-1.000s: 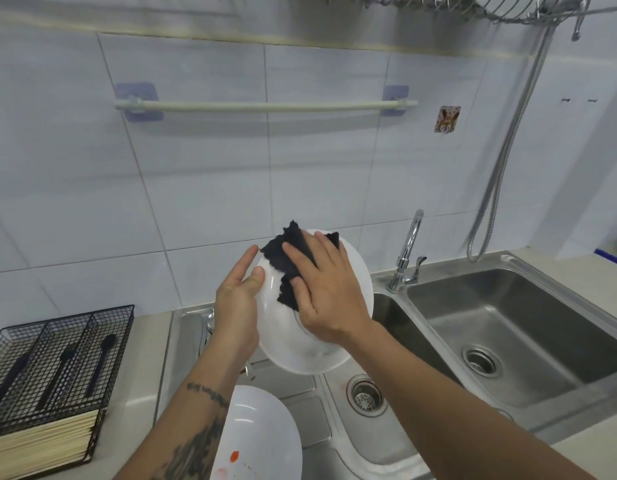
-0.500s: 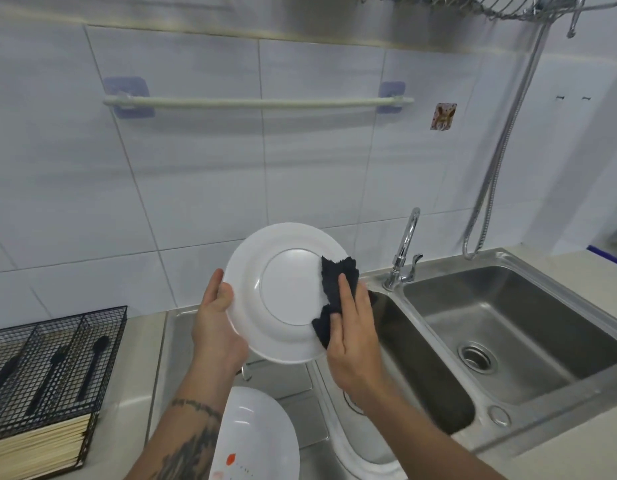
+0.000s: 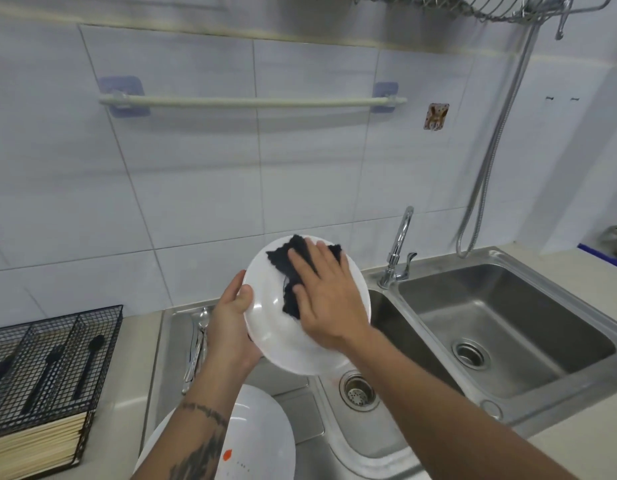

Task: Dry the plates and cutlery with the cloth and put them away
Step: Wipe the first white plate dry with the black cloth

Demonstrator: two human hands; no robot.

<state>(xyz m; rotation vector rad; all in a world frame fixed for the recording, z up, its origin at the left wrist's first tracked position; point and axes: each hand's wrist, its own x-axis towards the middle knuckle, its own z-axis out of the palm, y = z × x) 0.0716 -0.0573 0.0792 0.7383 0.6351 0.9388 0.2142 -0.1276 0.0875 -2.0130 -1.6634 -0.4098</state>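
Note:
A white plate [image 3: 276, 327] is held tilted above the drainboard, my left hand [image 3: 231, 327] gripping its left rim with the thumb on the face. My right hand [image 3: 329, 299] presses a dark cloth [image 3: 291, 271] flat against the plate's upper part. A second white plate [image 3: 262, 441] with a small orange mark lies below, partly behind my left forearm. Metal cutlery [image 3: 198, 341] lies on the drainboard left of the held plate.
A black wire cutlery basket [image 3: 57, 351] with dark utensils and wooden chopsticks stands on the counter at left. A double steel sink [image 3: 508, 323] with a tap [image 3: 399, 251] is to the right. A wire dish rack [image 3: 473, 5] hangs overhead; a towel rail [image 3: 251, 102] crosses the wall.
The plate has tipped so its face is toward me again. My right hand with the cloth moved from the plate's right edge up onto its upper middle.

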